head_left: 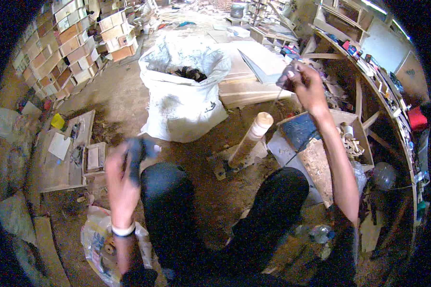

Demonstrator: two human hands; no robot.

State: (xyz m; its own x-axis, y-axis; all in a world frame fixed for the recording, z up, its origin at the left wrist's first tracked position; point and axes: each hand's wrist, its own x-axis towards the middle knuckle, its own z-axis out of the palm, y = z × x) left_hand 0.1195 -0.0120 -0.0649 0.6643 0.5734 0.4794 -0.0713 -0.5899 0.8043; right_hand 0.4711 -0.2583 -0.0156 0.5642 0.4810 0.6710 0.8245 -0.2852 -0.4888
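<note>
My left hand (119,179), smeared by motion, is over my left knee and closed around a dark grey-blue object (137,155) too blurred to name. My right hand (304,83) is raised at the right with its fingers pinched on a small dark piece (287,76). A thin dark strand hangs just below those fingers. Between my knees, farther out, an upright wooden post (252,136) with a round pale top rises from a flat wooden base (220,167).
A large white sack (182,107) with dark material inside stands ahead. At right are a wooden box (361,138) of wood pieces and a cluttered workbench (383,79). Stacked wooden boxes (72,40) stand far left. A clear plastic bag (96,239) lies beside my left forearm.
</note>
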